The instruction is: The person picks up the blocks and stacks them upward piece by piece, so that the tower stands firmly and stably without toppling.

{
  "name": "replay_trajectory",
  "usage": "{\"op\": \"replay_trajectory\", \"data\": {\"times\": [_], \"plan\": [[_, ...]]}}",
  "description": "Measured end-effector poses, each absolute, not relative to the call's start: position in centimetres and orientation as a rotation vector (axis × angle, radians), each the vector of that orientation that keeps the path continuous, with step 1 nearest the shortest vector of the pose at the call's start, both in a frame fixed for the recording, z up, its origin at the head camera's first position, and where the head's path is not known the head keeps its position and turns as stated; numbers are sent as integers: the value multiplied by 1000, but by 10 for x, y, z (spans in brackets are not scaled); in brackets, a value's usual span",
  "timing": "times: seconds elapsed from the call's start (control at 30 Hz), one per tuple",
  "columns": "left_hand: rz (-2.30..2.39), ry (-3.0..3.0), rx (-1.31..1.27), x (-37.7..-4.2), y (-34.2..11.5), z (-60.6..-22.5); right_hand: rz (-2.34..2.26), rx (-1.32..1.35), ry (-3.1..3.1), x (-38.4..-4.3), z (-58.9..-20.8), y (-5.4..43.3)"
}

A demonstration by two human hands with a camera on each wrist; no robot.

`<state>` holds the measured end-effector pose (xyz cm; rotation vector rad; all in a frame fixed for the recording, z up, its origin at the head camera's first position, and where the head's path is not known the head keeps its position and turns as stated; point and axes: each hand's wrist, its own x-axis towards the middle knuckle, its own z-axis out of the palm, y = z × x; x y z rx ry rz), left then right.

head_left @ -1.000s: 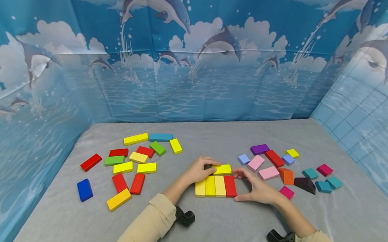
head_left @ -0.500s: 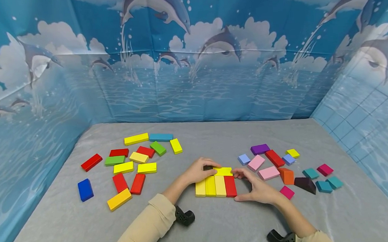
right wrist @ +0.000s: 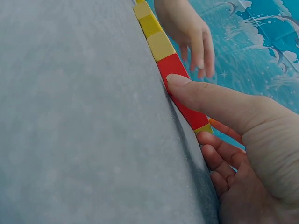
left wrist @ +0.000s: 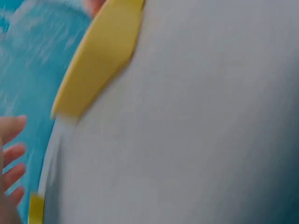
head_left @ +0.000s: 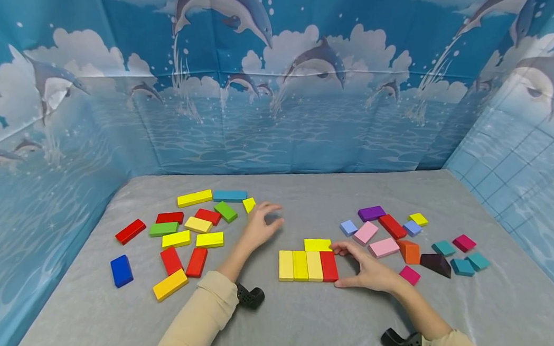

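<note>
My left hand (head_left: 260, 227) is raised with parted fingers and holds nothing. Its fingers partly cover a small yellow block (head_left: 248, 204) in the head view. A row of upright-laid blocks lies in the middle: pale yellow (head_left: 286, 266), bright yellow (head_left: 300, 267), pale yellow and a red block (head_left: 329, 266) at the right end. Along their far ends a yellow block (head_left: 317, 244) lies crosswise. My right hand (head_left: 366, 268) spans the red block, thumb (right wrist: 187, 91) against its side near the front end, fingertips (right wrist: 208, 138) at the yellow crosswise block's end.
Red, green, yellow and blue blocks (head_left: 121, 271) lie scattered at left. On the right are pink (head_left: 383, 247), purple (head_left: 371, 214), teal (head_left: 462, 267) and orange (head_left: 408, 252) pieces, plus a dark wedge (head_left: 435, 265). A dolphin-printed curtain (head_left: 284, 130) borders the grey surface (head_left: 315, 324).
My left hand has let go of the crosswise yellow block and moved away to the far left. That block first shifted slightly toward the row. The right hand has stayed in place.
</note>
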<state>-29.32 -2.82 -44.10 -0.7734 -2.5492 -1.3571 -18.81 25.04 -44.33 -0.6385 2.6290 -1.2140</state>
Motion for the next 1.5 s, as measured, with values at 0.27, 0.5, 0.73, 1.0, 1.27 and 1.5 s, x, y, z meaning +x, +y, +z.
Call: {"op": "replay_trajectory", "data": {"times": [0.27, 0.5, 0.73, 1.0, 1.27, 1.5], "plan": [[-977, -2671, -315, -309, -55, -448, -1195, -609, 2643, -187, -444, 250], [-837, -2761, -265, -308, -54, -449, -1194, -604, 2633, -187, -444, 249], [-1026, -2650, -519, -310, -63, -455, -1207, -596, 2623, -188, -442, 248], [-1009, -2610, -490, -307, -65, -461, -1201, -614, 2633, -188, -442, 249], [-1281, -2569, -803, -299, -56, -457, -1204, -612, 2621, -188, -442, 248], [-1339, -2637, -1204, -289, -49, -452, -1193, -617, 2635, -188, -442, 249]]}}
